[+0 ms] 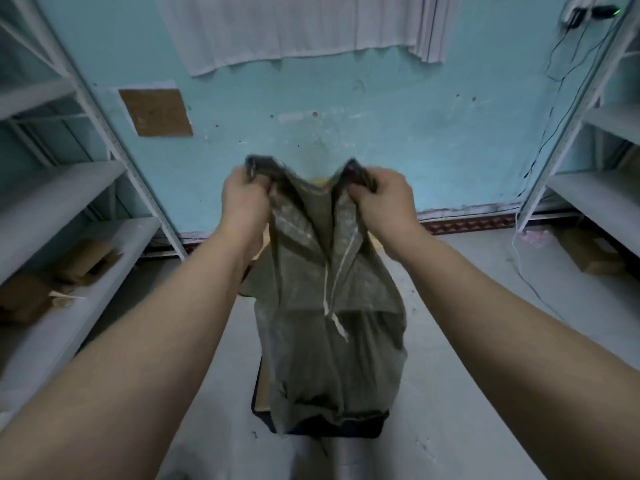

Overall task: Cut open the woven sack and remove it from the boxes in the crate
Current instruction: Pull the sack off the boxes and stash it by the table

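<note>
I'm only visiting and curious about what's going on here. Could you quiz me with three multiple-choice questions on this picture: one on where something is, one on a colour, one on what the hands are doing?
1. Where does the woven sack hang?
A) folded on a chair
B) over the dark crate on the floor
C) spread on a table

2. What colour is the back wall?
A) red
B) yellow
C) turquoise

3. What are the person's hands doing?
A) both grip the sack's top edge
B) only one holds it
C) both are empty

Answers:
1 B: the sack is held up and its lower end reaches down to the crate.
2 C: the painted plaster behind the sack is pale blue-green.
3 A: the left hand and the right hand each curl their fingers round a top corner.
</note>
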